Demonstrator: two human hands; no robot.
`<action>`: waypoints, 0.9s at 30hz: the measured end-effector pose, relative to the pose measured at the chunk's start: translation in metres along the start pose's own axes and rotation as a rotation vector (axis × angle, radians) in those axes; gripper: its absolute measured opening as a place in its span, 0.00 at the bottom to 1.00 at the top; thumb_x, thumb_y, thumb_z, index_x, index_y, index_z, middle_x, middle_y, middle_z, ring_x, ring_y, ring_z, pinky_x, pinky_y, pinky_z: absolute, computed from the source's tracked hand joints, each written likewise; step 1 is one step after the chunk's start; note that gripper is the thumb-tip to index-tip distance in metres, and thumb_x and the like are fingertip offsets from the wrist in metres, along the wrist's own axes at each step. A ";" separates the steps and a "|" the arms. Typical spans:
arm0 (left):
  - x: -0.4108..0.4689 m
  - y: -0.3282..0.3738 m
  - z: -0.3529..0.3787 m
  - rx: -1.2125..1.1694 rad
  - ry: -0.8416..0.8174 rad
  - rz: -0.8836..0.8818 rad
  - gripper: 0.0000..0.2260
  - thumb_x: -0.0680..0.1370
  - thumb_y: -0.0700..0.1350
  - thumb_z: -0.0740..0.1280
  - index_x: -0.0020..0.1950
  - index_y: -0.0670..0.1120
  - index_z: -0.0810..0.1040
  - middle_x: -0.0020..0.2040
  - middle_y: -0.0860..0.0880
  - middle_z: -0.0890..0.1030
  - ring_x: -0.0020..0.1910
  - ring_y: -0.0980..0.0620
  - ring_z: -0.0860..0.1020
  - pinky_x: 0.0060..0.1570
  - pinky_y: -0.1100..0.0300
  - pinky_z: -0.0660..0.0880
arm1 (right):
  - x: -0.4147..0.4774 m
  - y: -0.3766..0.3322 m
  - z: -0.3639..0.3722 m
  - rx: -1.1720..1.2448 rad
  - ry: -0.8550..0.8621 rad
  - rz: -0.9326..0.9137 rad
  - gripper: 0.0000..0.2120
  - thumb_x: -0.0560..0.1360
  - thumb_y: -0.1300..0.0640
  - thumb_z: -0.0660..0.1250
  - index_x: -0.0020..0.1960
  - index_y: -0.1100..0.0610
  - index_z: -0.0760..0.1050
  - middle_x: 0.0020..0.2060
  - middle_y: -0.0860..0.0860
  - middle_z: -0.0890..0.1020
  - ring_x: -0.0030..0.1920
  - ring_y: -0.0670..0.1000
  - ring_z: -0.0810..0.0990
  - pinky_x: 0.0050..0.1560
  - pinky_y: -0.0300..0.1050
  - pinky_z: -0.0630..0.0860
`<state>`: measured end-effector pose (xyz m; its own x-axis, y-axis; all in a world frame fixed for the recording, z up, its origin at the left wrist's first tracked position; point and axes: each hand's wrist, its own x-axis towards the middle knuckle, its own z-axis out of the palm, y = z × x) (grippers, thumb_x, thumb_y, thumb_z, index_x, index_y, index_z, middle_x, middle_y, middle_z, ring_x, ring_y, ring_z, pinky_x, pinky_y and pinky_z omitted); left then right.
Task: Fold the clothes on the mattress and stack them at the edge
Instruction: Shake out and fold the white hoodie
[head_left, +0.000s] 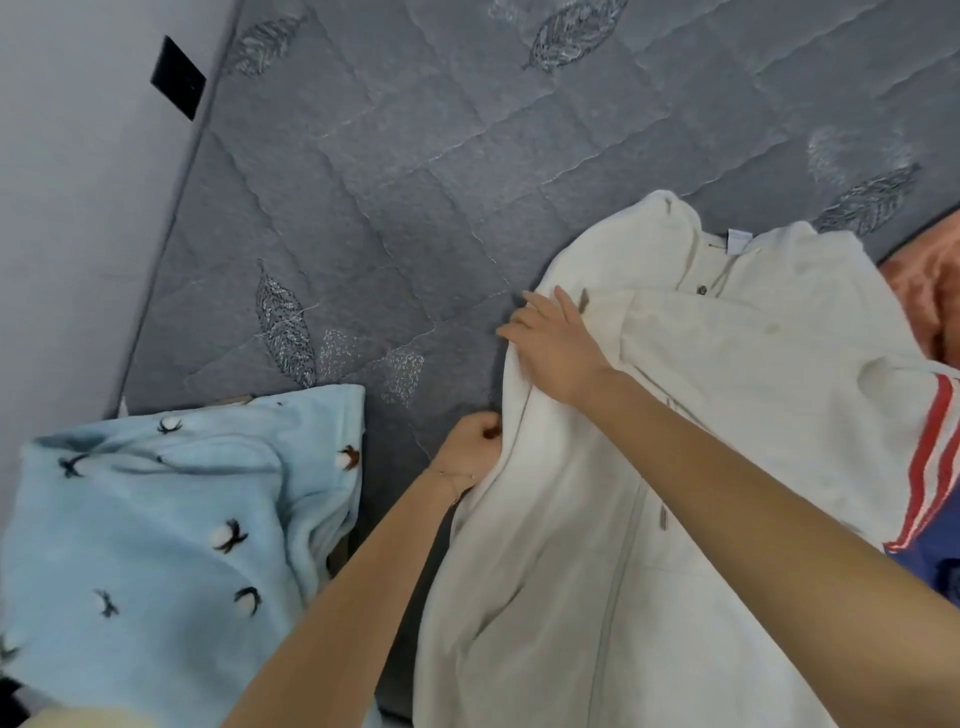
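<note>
A white zip-up hooded jacket (701, 415) lies spread over the right half of the grey quilted mattress (389, 182), hood towards the far side. My right hand (550, 343) rests on the jacket's left edge near the shoulder, fingers spread and curling over the fold. Lower down, my left hand (467, 452) pinches the same left edge, fingers curled round the cloth. A white garment with red stripes and a blue panel (930, 493) lies under the jacket at the right.
A light blue fleece blanket with a cotton-flower print (171, 535) sits at the near left. An orange cloth (930, 291) shows at the right edge. A white wall with a black socket plate (177, 77) borders the mattress on the left.
</note>
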<state>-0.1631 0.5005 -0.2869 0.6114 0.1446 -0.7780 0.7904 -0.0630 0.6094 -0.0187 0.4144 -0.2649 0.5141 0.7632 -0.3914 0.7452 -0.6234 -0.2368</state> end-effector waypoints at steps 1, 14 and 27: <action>-0.001 0.000 -0.002 0.006 0.042 0.036 0.09 0.77 0.40 0.65 0.37 0.42 0.73 0.35 0.50 0.73 0.36 0.56 0.69 0.36 0.66 0.65 | 0.002 0.002 -0.002 -0.010 0.011 0.004 0.18 0.79 0.65 0.56 0.67 0.54 0.71 0.64 0.53 0.72 0.73 0.55 0.58 0.74 0.52 0.39; -0.005 0.045 -0.052 -0.274 0.390 0.199 0.13 0.80 0.37 0.58 0.36 0.47 0.63 0.35 0.52 0.64 0.34 0.57 0.61 0.37 0.68 0.63 | 0.001 0.021 -0.037 0.310 0.125 0.172 0.10 0.70 0.72 0.61 0.46 0.64 0.78 0.51 0.59 0.77 0.54 0.59 0.74 0.55 0.50 0.70; -0.005 0.039 -0.083 -0.467 0.070 0.123 0.14 0.81 0.38 0.58 0.36 0.47 0.66 0.36 0.50 0.67 0.38 0.55 0.65 0.40 0.60 0.62 | 0.014 -0.021 -0.048 0.883 0.014 0.095 0.20 0.81 0.64 0.57 0.71 0.55 0.67 0.64 0.52 0.76 0.65 0.46 0.72 0.63 0.29 0.63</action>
<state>-0.1386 0.5798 -0.2469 0.6827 0.2308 -0.6933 0.6005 0.3632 0.7123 -0.0066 0.4465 -0.2232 0.5663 0.7000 -0.4350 0.1028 -0.5837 -0.8055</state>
